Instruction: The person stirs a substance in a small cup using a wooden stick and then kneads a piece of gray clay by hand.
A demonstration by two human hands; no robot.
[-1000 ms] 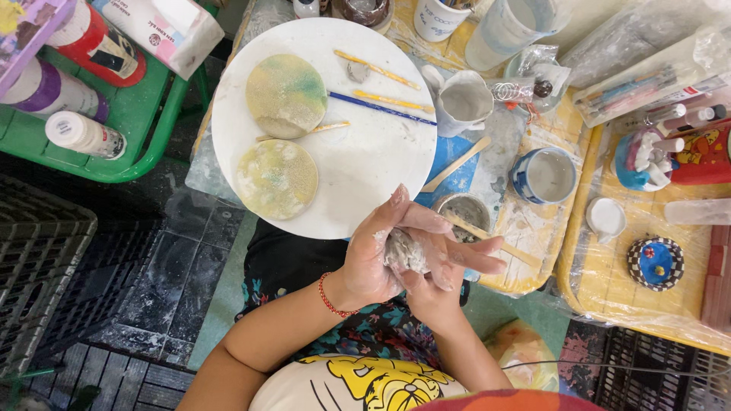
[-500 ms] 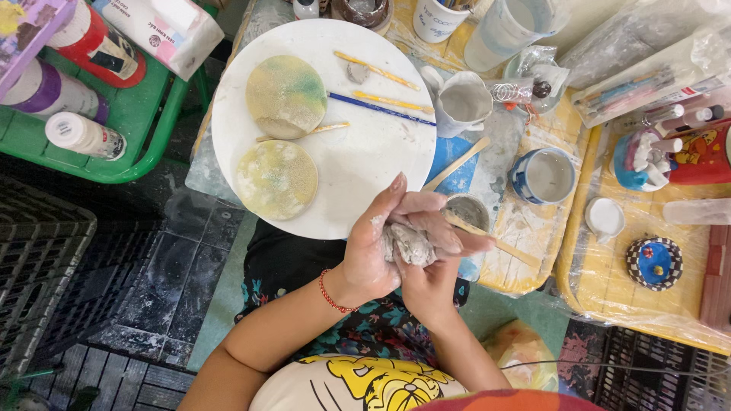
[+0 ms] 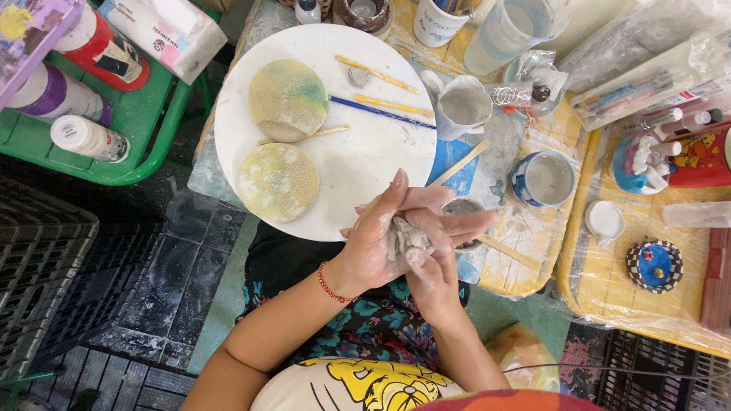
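Since a second ago the two palms have rotated against each other: the left hand [image 3: 377, 240] has swung its fingers up toward 12 o'clock, and the right hand [image 3: 438, 262] now lies more across it, fingers aimed at 3 o'clock. Pressed between them is a lump of grey clay [image 3: 403, 237], only a wrinkled edge of it showing in the gap; both hands are closed together on it, smeared with pale slip. A red bead bracelet [image 3: 329, 283] circles the left wrist.

The hands hover over the near edge of the surface, just at 5 o'clock from the round white board [image 3: 358, 164]. On that board lie two round textured discs, one greenish [image 3: 288, 99] at 10 o'clock and one yellowish [image 3: 278, 181] at 8 o'clock, with a blue-handled brush [image 3: 381, 113] and thin yellow sticks near 1 o'clock. A small grey-filled cup [image 3: 461, 207] sits partly hidden behind the right fingers. Farther toward 3 o'clock stands a blue-and-white cup [image 3: 544, 179], and at 1 o'clock a clay-coated pitcher [image 3: 463, 106]. A green tray [image 3: 137, 122] with paint bottles rests at 9 o'clock.
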